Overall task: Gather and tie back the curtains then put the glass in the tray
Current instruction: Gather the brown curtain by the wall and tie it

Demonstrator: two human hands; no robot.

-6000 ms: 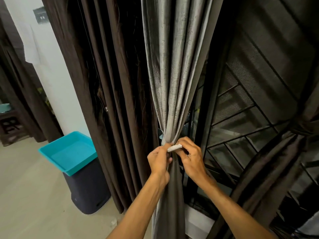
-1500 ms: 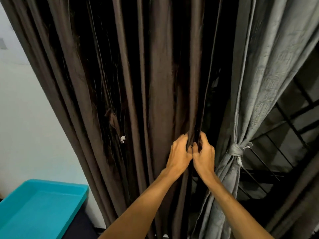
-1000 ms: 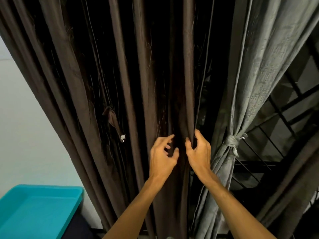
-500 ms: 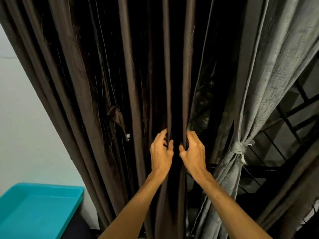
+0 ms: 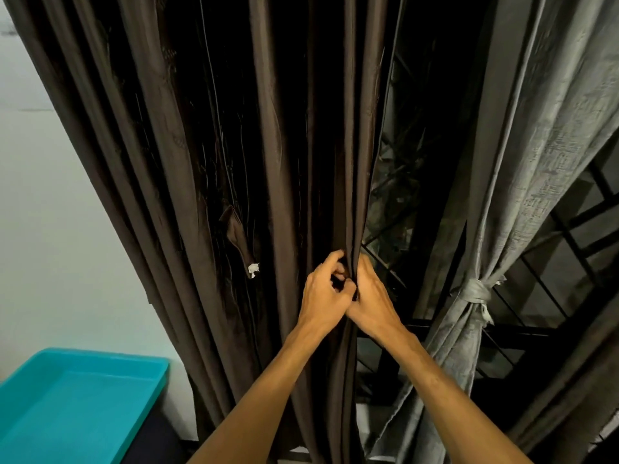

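head view: left hand (image 5: 321,293) and right hand (image 5: 371,296) touch each other, both with fingers curled round one bunched fold near the right edge of the brown curtain (image 5: 274,162), around mid height

grey curtain (image 5: 536,162), right of the brown curtain, is already gathered and knotted with its tie (image 5: 475,291)

brown curtain hangs loose with nothing tied round it. a strap (image 5: 239,246) with a white tag dangles among its folds left of the hands, probably its tieback

teal tray (image 5: 67,396) sits low, left of the brown curtain. no glass in the part that shows, and no glass anywhere in view

progress, my read: grey one done, brown one mid-gather. tying it and the glass step are left

counts: 2 hands, 2 curtains for sure (dark fabric far right of the brown curtain may be a third, cannot tell), 1 tie, 1 strap, 1 tray, 0 glasses
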